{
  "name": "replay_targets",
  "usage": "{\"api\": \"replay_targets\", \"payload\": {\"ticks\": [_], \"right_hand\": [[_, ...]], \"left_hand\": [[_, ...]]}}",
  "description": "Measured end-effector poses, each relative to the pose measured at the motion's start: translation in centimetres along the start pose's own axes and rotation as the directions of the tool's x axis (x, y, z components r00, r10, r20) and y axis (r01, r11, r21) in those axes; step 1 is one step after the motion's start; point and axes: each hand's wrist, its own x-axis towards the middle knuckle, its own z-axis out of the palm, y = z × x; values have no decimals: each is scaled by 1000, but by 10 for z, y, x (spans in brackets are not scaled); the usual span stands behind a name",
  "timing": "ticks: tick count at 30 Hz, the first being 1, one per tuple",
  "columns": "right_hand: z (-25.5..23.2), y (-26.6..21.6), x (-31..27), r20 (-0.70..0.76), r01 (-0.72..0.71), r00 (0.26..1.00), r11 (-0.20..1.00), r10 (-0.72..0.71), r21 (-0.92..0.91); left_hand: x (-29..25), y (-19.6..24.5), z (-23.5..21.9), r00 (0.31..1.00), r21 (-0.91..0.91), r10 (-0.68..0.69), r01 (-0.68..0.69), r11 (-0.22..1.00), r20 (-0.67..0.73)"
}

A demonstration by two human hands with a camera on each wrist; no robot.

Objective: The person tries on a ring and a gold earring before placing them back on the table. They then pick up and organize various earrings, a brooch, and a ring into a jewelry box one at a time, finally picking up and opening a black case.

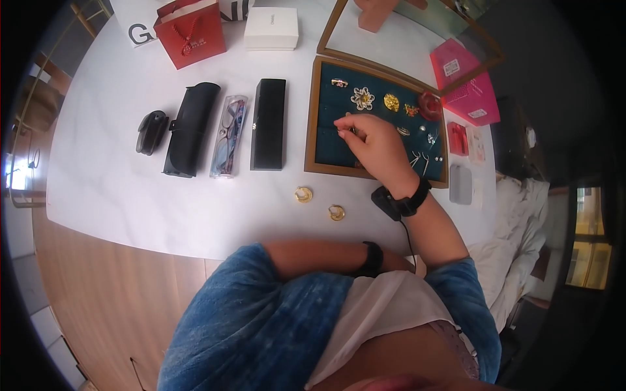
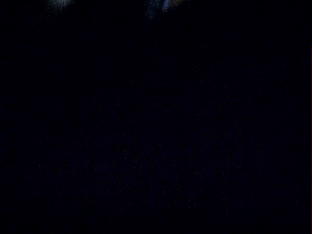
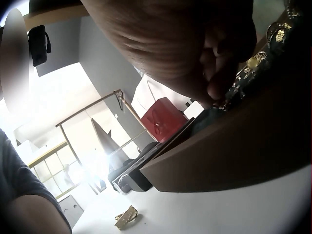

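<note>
My right hand (image 1: 373, 142) is over the left part of a wooden jewelry box (image 1: 310, 124) with a dark green lining. Thumb and index fingertips come close together just above the lining; I cannot tell whether they pinch a small piece of jewelry. In the right wrist view, the right hand's curled fingers are at the box's inner edge. A flower brooch (image 1: 362, 99), a gold brooch (image 1: 391, 102) and several smaller pieces lie around it. My left hand (image 1: 396, 260) is mostly hidden behind the right arm, close to my body. The left wrist view is almost black.
Two gold hoop earrings (image 1: 303, 194) lie before the box. To its left are a black long box (image 1: 268, 124), a clear glasses case (image 1: 229, 137) and a black case (image 1: 190, 130). The glass lid (image 1: 407, 49) stands raised. A red bag (image 1: 190, 36) and white box (image 1: 272, 29) stand behind.
</note>
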Motion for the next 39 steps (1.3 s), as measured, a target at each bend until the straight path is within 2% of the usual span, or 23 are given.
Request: {"api": "replay_targets", "payload": {"ticks": [2, 5, 11, 14, 17, 20, 22, 29, 34, 39], "right_hand": [[2, 2, -1, -9, 44, 999, 999, -45, -16], [0, 3, -2, 12, 163, 986, 969, -164, -188], [0, 1, -4, 46, 189, 982, 955, -183, -230], [-3, -5, -4, 84, 140, 989, 962, -123, -236], [0, -1, -3, 42, 228, 973, 931, -226, -284], [-3, -3, -2, 85, 266, 964, 902, -252, -339], [-3, -3, -3, 90, 253, 968, 902, -236, -351], [-4, -3, -7, 68, 224, 974, 911, -214, -345], [-4, -3, -9, 56, 202, 979, 908, -196, -367], [-4, -2, -9, 57, 179, 984, 925, -170, -336]], "left_hand": [[0, 0, 0, 1000, -2, -2, 2, 1000, -2], [1, -1, 0, 1000, -6, -6, 6, 1000, -3], [1, -2, 0, 1000, -16, -11, 11, 1000, -5], [0, -2, 1, 1000, -22, -15, 15, 1000, -4], [1, -2, 0, 1000, -28, -18, 18, 999, -3], [1, -3, 0, 999, -48, -32, 32, 998, 8], [4, -4, 1, 998, -81, -54, 57, 995, 31], [19, -24, 12, 1000, -62, 4, -2, 998, 21], [12, -16, 11, 1000, -106, 23, -25, 994, -20], [8, -9, 5, 1000, -139, 11, -11, 990, 1]]}}
